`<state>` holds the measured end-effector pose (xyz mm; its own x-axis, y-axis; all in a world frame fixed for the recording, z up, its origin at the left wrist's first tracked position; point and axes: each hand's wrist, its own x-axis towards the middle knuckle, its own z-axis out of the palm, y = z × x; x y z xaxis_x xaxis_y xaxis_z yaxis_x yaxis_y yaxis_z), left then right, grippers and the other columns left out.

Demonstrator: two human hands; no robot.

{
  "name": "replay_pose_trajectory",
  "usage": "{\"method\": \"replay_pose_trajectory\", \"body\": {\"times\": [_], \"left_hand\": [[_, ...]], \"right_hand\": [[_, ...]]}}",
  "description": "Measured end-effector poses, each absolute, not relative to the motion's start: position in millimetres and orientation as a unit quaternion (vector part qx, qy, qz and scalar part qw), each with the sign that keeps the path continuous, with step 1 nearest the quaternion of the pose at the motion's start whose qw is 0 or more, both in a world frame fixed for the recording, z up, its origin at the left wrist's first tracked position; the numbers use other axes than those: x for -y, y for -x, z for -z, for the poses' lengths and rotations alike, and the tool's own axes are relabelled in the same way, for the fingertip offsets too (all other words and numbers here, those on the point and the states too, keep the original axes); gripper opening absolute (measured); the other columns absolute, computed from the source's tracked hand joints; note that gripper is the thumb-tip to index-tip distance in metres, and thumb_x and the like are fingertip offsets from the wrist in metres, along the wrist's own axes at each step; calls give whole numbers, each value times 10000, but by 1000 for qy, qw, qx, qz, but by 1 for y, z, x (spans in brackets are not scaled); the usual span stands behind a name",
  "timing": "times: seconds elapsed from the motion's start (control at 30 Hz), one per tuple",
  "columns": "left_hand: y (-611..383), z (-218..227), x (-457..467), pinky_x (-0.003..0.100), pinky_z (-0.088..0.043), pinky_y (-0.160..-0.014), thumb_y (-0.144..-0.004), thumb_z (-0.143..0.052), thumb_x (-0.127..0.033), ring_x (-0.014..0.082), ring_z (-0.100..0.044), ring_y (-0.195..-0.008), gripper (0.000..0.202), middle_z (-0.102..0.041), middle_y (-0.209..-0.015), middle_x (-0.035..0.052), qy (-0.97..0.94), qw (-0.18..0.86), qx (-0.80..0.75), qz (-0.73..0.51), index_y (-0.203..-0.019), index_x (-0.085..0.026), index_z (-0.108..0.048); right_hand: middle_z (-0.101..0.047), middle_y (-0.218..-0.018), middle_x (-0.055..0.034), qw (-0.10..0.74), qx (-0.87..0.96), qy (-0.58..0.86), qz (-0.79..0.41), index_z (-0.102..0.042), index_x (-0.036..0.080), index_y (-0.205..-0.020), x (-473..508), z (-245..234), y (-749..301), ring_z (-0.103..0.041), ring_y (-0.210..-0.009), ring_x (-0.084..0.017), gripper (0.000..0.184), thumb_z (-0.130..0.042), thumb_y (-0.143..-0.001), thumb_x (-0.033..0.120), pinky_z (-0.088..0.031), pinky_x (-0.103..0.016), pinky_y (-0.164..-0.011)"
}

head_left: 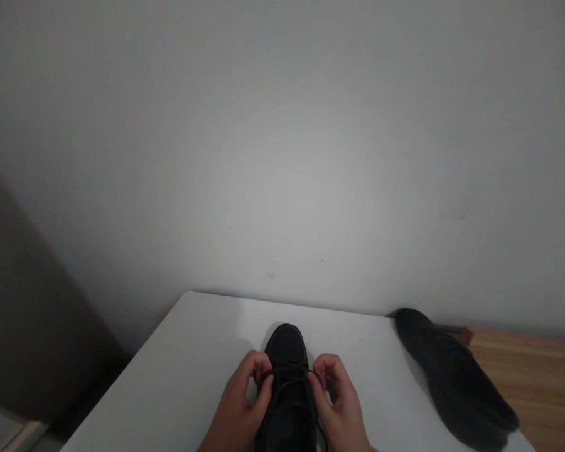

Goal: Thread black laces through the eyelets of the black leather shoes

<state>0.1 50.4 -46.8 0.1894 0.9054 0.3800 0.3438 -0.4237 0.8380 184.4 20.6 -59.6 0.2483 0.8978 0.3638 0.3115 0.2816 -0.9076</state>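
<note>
A black shoe [286, 346] stands on a white table [193, 364], toe pointing away from me toward the wall. My left hand [242, 402] is closed in a pinch on the black lace [287, 371] at the shoe's left side. My right hand [336, 398] pinches the lace at the right side. The lace runs taut across the top of the shoe between both hands. The heel end of the shoe is cut off by the bottom of the view.
A second black shoe [452, 383] lies on its side at the table's right edge. Beyond it is a wooden surface [537, 376]. A plain grey wall [282, 157] rises right behind the table. The left side drops into dark shadow.
</note>
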Motion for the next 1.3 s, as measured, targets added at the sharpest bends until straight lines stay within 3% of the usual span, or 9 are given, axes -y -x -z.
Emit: {"method": "replay_pose_trajectory", "body": {"times": [0.23,0.4,0.6,0.77,0.93,1.07,1.2,1.3], "left_hand": [[4,49,-54,293,-531,-739,-874,-564,-278,192,-659,-769,59,-645,-789,3,-678,287,-483,-475,-852,-229,-589],[8,50,-57,317,-528,-726,-865,-566,-292,207,-675,-752,121,-698,-790,20,-688,264,-501,-453,-849,-225,-665],[7,37,-56,299,-535,-728,-857,-606,-360,212,-699,-756,168,-732,-770,24,-628,383,-483,-476,-789,-219,-667],[6,32,-56,247,-494,-633,-807,-685,-407,174,-630,-670,222,-649,-683,-6,-572,471,-447,-501,-749,-195,-650],[9,33,-57,238,-467,-628,-766,-740,-391,157,-584,-661,224,-625,-667,-12,-554,491,-436,-512,-730,-180,-677],[10,34,-56,227,-442,-567,-757,-751,-440,139,-544,-596,269,-589,-616,-29,-544,515,-432,-502,-753,-177,-698],[12,36,-55,217,-428,-530,-748,-759,-452,129,-535,-555,279,-582,-590,-35,-548,504,-447,-496,-754,-176,-718],[15,37,-55,240,-477,-579,-759,-741,-445,164,-606,-603,259,-646,-619,-10,-572,452,-467,-501,-761,-186,-742]], "right_hand": [[-533,-694,27,558,572,562,-216,-596,219,-853,-22,54,-188,-529,-617,-172,58,-549,-861,252,-458,-259,-587],[-598,-747,-3,545,576,581,-182,-656,214,-857,-24,57,-199,-571,-650,-190,141,-540,-798,159,-461,-280,-599],[-709,-845,-62,585,504,576,-268,-672,207,-897,-22,54,-200,-672,-807,-248,183,-593,-892,371,-528,-345,-741],[-704,-762,-42,621,475,531,-327,-652,217,-873,-20,45,-194,-672,-754,-227,277,-609,-902,490,-541,-318,-720],[-651,-672,-16,633,451,541,-322,-667,213,-870,-20,42,-195,-635,-652,-206,366,-655,-847,577,-540,-299,-635],[-669,-682,-28,632,425,550,-342,-688,202,-860,-19,41,-199,-645,-671,-215,383,-706,-799,580,-545,-314,-662],[-655,-644,-13,645,402,524,-383,-686,199,-879,-19,42,-200,-617,-650,-190,356,-707,-820,550,-508,-290,-645],[-479,-530,71,665,375,479,-434,-672,193,-910,-20,45,-199,-445,-473,-106,353,-715,-827,533,-364,-218,-478]]}}
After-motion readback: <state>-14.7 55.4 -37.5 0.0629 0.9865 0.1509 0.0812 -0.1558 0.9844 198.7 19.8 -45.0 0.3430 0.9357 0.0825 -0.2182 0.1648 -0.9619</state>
